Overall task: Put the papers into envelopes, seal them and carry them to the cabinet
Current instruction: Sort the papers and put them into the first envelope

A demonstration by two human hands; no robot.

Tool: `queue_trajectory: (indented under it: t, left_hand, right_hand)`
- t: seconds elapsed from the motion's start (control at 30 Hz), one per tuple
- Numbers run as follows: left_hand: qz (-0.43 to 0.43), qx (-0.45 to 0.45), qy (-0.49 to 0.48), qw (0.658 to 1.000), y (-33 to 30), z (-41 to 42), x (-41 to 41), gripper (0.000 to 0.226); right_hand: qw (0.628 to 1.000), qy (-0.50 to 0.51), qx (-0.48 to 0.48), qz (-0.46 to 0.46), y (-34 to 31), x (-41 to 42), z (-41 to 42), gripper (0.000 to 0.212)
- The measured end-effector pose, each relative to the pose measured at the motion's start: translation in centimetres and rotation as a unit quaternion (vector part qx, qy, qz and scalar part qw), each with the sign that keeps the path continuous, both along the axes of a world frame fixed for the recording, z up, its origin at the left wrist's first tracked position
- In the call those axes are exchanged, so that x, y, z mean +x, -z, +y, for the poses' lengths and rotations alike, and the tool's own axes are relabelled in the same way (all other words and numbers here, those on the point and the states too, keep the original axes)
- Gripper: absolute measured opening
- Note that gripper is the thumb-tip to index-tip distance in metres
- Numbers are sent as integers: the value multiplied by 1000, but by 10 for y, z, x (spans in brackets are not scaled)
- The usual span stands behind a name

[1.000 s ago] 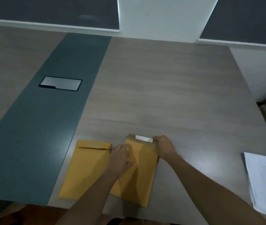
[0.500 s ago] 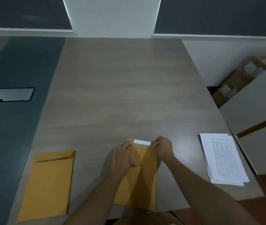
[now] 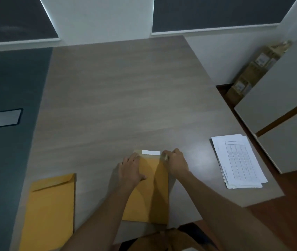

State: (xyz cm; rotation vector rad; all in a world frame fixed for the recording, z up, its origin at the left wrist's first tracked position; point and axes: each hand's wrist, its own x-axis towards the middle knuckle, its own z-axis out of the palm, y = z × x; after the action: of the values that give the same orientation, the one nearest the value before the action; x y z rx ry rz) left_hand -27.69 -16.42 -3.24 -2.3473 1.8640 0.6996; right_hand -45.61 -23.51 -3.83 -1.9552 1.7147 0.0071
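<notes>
Peeling the backing from the white adhesive strip [image 3: 151,152] on the open flap of the tall mustard-yellow paper envelope [image 3: 153,192], lying flat near the front edge of the grey wood-grain table [image 3: 126,105]. Left hand [image 3: 131,171] flat on the envelope's upper left, fingers spread and relaxed, pinning it down. Right hand [image 3: 177,163] curled at the strip's right end, fingertips pinching what looks like the lifted end of the backing.

For a clean seal, probably: keep the weight of the left palm close to the flap so the envelope cannot slide; draw the backing low and sideways along the strip, not upward, to avoid tearing the flap; then fold the flap square and press from the middle outward.

Second yellow paper envelope [image 3: 50,214], flap down, well apart to the left. Stack of white printed sheets [image 3: 240,162] well apart to the right, near the table's edge, not yet packed. Pale grey cabinet [image 3: 279,105] beyond the table's right side.
</notes>
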Motion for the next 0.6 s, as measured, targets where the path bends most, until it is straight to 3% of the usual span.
queue_trajectory:
  t: [0.1,0.33,0.43,0.6]
  left_hand:
    - [10,-28,-11,999,0,1,-4,85]
    - [60,-148,-62,985,-15,-16,-74,47]
    - [91,-141,-69,983,-18,-29,-127,42]
    - [185,-82,-82,976,-17,-55,-221,56]
  right_hand:
    - [1000,12,3,-17,-5,-11,-1,37]
    - [998,55,-29,-30,-17,-82,-21,40]
    - [995,81,-50,-3,-22,-127,-32,40]
    - [987,142,-59,50,-23,-205,-47,44]
